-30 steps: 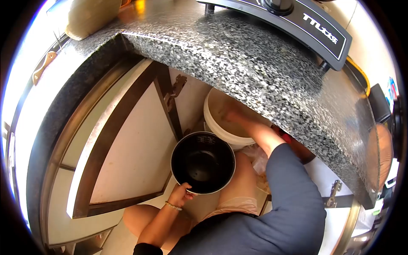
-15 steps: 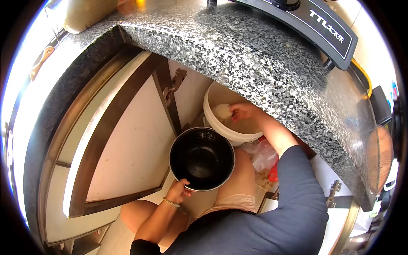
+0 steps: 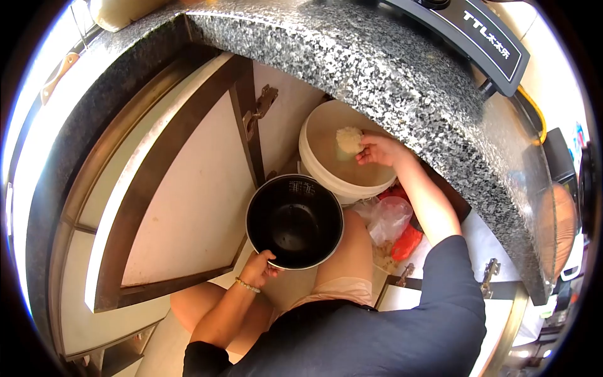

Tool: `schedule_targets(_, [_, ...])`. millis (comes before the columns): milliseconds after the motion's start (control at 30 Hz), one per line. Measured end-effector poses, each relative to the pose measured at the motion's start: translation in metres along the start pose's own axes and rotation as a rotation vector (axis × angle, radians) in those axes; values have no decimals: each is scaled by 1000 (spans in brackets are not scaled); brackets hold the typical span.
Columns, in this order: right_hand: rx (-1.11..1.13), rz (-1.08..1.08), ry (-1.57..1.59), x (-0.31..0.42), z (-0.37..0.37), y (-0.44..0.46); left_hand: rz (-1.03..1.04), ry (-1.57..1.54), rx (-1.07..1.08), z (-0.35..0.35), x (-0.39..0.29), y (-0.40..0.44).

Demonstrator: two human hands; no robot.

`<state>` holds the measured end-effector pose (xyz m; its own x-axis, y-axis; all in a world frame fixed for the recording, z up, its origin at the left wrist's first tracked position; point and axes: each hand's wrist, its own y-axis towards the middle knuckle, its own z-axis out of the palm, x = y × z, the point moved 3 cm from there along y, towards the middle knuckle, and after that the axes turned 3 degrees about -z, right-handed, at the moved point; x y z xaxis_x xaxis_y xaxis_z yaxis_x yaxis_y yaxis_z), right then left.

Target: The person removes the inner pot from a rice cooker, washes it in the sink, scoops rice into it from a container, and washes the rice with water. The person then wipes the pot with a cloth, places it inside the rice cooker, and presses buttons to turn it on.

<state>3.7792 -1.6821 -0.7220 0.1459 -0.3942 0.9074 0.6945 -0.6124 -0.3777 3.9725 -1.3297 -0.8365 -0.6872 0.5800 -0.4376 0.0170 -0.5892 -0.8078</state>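
My left hand point(image 3: 258, 270) grips the near rim of a black inner pot point(image 3: 294, 220), which looks empty apart from a few specks. Just behind the pot, a white bucket point(image 3: 342, 185) stands inside the cabinet. Over the bucket's opening, my right hand point(image 3: 379, 149) has its fingers closed on a cup heaped with rice point(image 3: 349, 139). The cup's side looks pale green and is partly hidden by the rice and shadow.
A cabinet door point(image 3: 182, 188) hangs open at the left. Above is the granite countertop edge point(image 3: 352, 69), with a black stove point(image 3: 487, 38) on it. A clear plastic bag point(image 3: 389, 220) and a red bag point(image 3: 407, 244) lie right of my knee.
My right hand has come up out of the depth of the bucket with the heaped cup. The view has shifted slightly, and my left hand still holds the pot.
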Motion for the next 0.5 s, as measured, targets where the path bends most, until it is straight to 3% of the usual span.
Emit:
schedule_targets(33, [150, -9, 119, -2, 1, -3, 3, -6, 0, 1, 0, -1])
schedule_targets(133, [-27, -76, -79, 2, 48, -34, -5, -5, 4, 1, -1, -3])
schedule_targets(200, [-87, -231, -212, -1, 79, -49, -4, -18, 7, 0, 0, -1])
schedule_targets(267, [-179, -297, -551, -17, 95, -60, -9, -24, 6, 0, -1, -1])
schedule_targets(300, [-216, -367, -497, -28, 105, -63, -11, -15, 7, 1, -3, -2])
schedule_targets(400, [-326, -759, -867, -35, 134, -80, -14, -9, 23, -1, -2, 0])
schedule_targets(500, [-270, -909, -1063, -57, 144, -86, -6, 4, 23, -2, -2, -2])
